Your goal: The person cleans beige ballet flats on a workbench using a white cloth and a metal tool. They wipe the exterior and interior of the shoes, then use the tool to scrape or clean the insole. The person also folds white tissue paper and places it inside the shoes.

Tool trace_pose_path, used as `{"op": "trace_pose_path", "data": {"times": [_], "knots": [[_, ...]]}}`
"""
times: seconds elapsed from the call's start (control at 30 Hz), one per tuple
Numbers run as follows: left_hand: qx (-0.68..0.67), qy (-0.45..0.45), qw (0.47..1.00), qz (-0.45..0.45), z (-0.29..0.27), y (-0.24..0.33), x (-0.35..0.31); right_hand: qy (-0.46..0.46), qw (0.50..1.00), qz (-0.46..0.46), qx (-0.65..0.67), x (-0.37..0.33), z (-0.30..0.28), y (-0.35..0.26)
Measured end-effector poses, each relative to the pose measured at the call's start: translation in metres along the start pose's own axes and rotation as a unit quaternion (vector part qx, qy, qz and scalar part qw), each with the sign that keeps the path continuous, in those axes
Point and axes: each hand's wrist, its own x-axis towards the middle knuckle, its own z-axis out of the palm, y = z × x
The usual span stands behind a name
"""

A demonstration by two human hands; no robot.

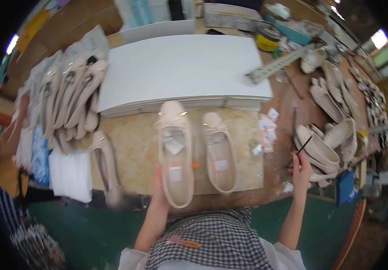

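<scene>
My left hand [159,192] is closed on the side of a beige ballet flat [186,153]. That shoe has a bow at the toe, crumpled paper inside and a white label on its insole, and the fingers are partly hidden by it. Beside it to the right lies a similar ballet flat [233,157] on the worn tan board [250,135]. My right hand [301,170] pinches a thin black stick-like tool [305,145] that points up and right, close to a pile of beige shoes [318,148]. Its exact kind cannot be made out.
A stack of white sheets [180,67] covers the back of the board, with a metal ruler [281,63] over its right corner. Several beige flats [74,96] stand at the left, above white tissue [71,177]. Another shoe [104,159] overhangs the front edge. Small labels [268,128] are scattered right.
</scene>
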Motion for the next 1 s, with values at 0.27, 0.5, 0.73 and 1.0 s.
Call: {"op": "trace_pose_path", "data": {"times": [0.27, 0.5, 0.73, 1.0], "knots": [[0.162, 0.198, 0.952, 0.169, 0.005, 0.007, 0.005, -0.295, 0.917, -0.083, 0.256, -0.037, 0.056, -0.182], [0.285, 0.172, 0.909, 0.25, 0.001, 0.01, 0.003, -0.419, 0.841, -0.034, 0.341, -0.033, 0.081, -0.222], [0.342, 0.205, 0.875, 0.276, 0.008, -0.014, -0.004, -0.198, 0.92, -0.229, 0.249, -0.054, 0.101, -0.242], [0.235, 0.227, 0.925, 0.191, -0.06, -0.051, -0.01, -0.285, 0.917, -0.26, 0.1, -0.061, 0.114, -0.21]]}}
